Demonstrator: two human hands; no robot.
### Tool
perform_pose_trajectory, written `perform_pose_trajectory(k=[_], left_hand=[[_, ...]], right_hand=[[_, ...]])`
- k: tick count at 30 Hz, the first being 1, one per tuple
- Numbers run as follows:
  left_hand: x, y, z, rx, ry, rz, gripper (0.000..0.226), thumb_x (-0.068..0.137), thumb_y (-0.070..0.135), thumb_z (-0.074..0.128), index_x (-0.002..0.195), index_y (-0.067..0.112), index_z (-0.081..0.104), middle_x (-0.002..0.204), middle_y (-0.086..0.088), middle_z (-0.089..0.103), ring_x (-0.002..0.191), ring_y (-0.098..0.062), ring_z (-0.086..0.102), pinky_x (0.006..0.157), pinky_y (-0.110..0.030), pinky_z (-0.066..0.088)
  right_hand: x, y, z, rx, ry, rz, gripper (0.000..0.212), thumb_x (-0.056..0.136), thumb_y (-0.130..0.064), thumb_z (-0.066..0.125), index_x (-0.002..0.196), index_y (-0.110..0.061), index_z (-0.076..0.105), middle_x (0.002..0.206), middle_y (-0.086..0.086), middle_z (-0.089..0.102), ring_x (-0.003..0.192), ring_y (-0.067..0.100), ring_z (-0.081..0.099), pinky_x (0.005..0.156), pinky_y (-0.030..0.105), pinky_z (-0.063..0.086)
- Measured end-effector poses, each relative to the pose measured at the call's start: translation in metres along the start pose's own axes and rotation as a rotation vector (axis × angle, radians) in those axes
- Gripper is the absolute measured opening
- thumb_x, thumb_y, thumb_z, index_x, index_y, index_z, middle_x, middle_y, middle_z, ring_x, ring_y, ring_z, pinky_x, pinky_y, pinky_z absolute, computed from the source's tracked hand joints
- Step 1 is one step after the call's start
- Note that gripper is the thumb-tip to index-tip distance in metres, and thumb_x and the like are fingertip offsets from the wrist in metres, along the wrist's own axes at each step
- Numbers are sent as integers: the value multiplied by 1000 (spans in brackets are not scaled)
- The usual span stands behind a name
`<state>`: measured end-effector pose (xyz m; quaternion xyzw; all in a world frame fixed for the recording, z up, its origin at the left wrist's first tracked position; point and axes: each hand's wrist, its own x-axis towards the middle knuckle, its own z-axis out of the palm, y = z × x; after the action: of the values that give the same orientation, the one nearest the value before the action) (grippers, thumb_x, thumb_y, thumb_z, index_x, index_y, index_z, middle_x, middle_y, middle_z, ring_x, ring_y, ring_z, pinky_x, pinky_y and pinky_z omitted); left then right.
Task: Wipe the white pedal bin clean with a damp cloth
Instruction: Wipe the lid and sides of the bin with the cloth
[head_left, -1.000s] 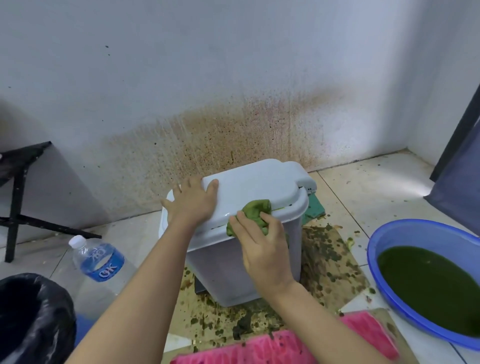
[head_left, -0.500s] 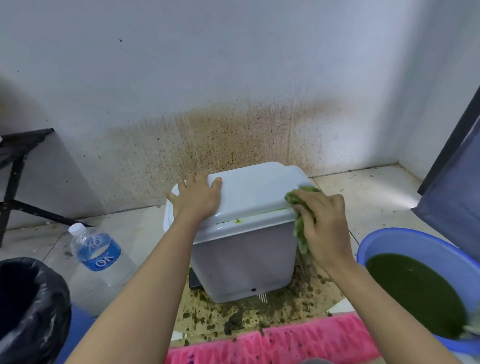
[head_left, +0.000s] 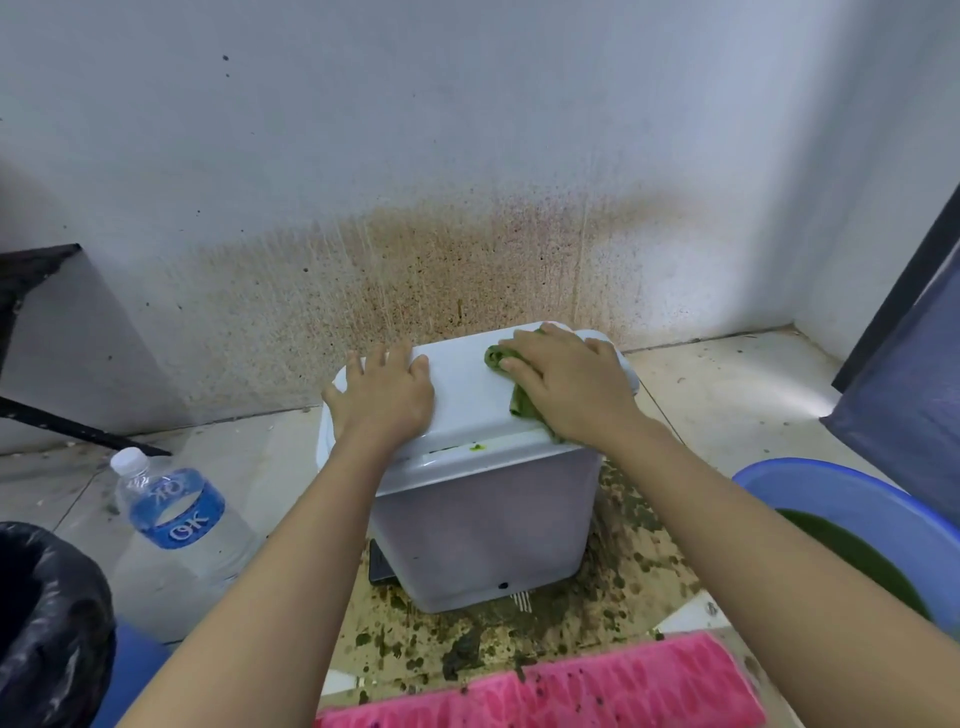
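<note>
The white pedal bin (head_left: 483, 530) stands on the tiled floor against a stained wall, its lid closed. My left hand (head_left: 384, 397) lies flat on the lid's left side, fingers spread. My right hand (head_left: 569, 387) presses a green cloth (head_left: 501, 358) onto the right part of the lid, fingers extended over it. Most of the cloth is hidden under that hand. A small green smear (head_left: 475, 446) sits on the lid's front rim.
A water bottle (head_left: 174, 512) stands left of the bin, and a black-lined bin (head_left: 47, 623) sits at the lower left. A blue basin (head_left: 831, 493) of green liquid is at the right. Pink mat (head_left: 545, 691) and green-brown spatter (head_left: 467, 644) lie in front.
My right hand carried the cloth from the lid's front rim round its right edge up onto the top. The left hand stayed on the lid.
</note>
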<state>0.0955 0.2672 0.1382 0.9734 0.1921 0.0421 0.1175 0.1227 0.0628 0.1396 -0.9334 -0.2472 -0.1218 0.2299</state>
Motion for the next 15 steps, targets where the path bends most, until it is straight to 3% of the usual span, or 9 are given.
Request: perform_pose_trajectory(k=[3,5,8,12,15], left_hand=[[-2,1,0,5,-3,-14,54,105,43,14,157,32,21,167,3,13,154,-26,3,116,-62,7],[-2,3,-1,2,-8,-25,54,105,43,13,158,32,19,168,2,10,155,-26,2,116,-62,6],[-3,6,-1,10,-15,-33,55,105,42,12,159,30,16,168,-1,8,155,-28,-1,117,-63,3],[-4,12,1,25,-23,-30,54,105,38,10,158,27,16,168,-3,8,154,-33,-3,114,-68,2],[-4,13,1,23,-18,-32,55,106,38,11,159,25,15,168,-3,7,154,-35,-4,114,-69,2]], right_hand=[[19,20,-11,111,46,179,27,100,-44,38,91,-30,60,93,-8,59,98,20,55,81,39,38],[31,26,-13,142,63,311,30,100,-44,39,95,-27,64,95,-2,64,94,25,58,75,37,45],[41,21,-11,81,48,429,35,101,-42,36,108,-22,63,104,5,64,102,30,56,79,39,47],[27,5,-7,-1,76,322,36,103,-37,37,125,-23,61,123,5,61,120,29,46,91,42,40],[11,-18,2,-35,86,207,34,102,-35,38,120,-22,64,121,1,63,121,25,45,91,41,38]])
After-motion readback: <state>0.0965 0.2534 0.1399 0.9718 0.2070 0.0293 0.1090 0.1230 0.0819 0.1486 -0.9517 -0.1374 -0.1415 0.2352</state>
